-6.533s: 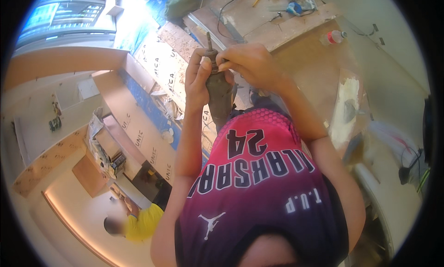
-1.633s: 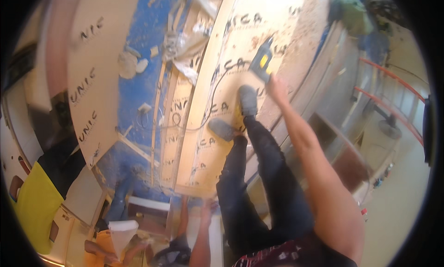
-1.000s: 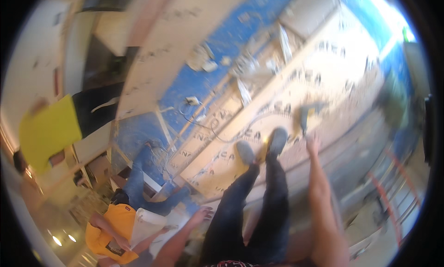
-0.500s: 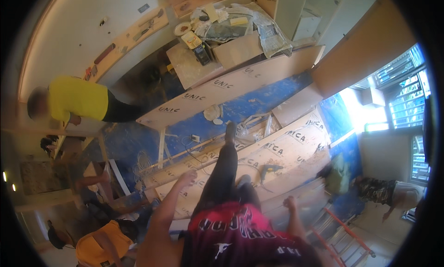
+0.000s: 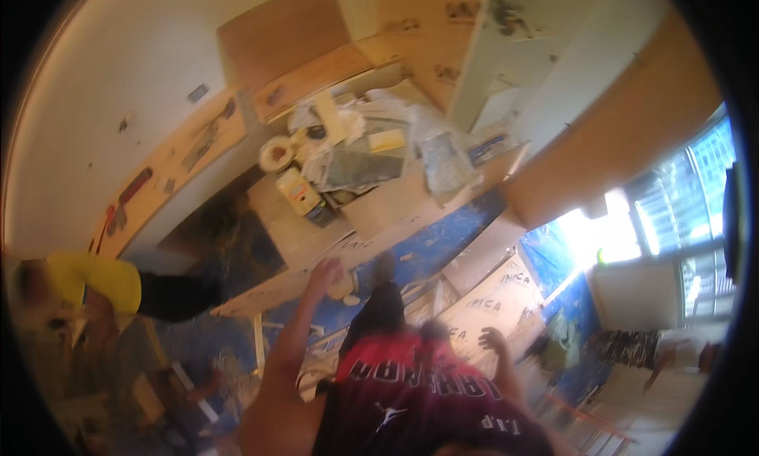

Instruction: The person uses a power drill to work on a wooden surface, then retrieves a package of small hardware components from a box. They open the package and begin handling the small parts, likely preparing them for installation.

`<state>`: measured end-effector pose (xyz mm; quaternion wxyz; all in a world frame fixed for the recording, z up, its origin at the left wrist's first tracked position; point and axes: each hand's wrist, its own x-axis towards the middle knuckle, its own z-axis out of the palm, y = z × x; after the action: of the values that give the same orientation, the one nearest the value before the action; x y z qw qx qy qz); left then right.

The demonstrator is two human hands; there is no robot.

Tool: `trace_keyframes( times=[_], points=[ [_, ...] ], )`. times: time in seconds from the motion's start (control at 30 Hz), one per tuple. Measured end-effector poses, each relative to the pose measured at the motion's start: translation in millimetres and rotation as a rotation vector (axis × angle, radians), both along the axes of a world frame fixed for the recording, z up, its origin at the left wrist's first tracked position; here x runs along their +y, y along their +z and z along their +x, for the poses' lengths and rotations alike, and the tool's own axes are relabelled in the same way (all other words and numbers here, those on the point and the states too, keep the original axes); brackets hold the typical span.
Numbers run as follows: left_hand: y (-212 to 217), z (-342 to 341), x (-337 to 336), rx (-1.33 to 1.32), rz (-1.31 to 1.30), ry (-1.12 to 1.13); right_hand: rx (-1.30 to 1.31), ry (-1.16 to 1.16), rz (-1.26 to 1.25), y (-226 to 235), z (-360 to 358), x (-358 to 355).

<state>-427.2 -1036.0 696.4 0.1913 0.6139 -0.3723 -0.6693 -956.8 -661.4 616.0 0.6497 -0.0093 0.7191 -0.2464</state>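
Note:
My left hand [image 5: 325,274] is raised ahead of me, close in the picture to the long plywood board [image 5: 277,288]. Nothing shows in it, but its fingers are smeared by motion. On the other side, my right hand [image 5: 493,341] hangs over a wooden sheet [image 5: 489,307] with dark lettering. Its fingers are apart and slightly curled, with nothing in them. My leg [image 5: 378,310] stretches forward between the boards. Farther off, a low worktop [image 5: 273,215] bears crumpled plastic sheeting [image 5: 447,160], a round white tub [image 5: 277,153] and a yellow box-shaped container [image 5: 297,190].
A person in a yellow shirt [image 5: 99,278] bends at the left. Another person [image 5: 680,349] is at the right, near an orange ladder [image 5: 589,424]. Blue sheeting [image 5: 419,254] covers the floor between boards. Tools lie on a wooden shelf [image 5: 170,167] along the wall.
My view has swung up and forward, bringing the cluttered worktop nearer. My left hand has risen farther ahead. The right hand's fingers have loosened. The person in orange is no longer distinguishable.

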Motion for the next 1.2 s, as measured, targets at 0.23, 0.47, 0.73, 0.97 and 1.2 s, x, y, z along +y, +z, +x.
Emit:
trace_keyframes(
  times=[0.23, 0.47, 0.73, 0.97, 1.2],
  points=[
    [-24, -108, -191, 0.681, 0.231, 0.380, 0.098, 0.127, -0.156, -1, -38, -157],
    [-33, -223, -263, 0.348, 0.288, 0.951, 0.433, 0.577, -0.406, 5, -102, -381],
    [-36, -218, -283, -0.126, 0.068, 0.889, 0.938, 1.218, -1.272, 101, 72, -645],
    [57, -240, -282, -0.058, -0.122, 1.124, 1.021, 1.661, -1.100, 139, 175, -673],
    [94, -283, -281, -0.235, -0.247, 1.125, 0.790, 1.691, -1.141, 169, 139, -700]
  ],
)
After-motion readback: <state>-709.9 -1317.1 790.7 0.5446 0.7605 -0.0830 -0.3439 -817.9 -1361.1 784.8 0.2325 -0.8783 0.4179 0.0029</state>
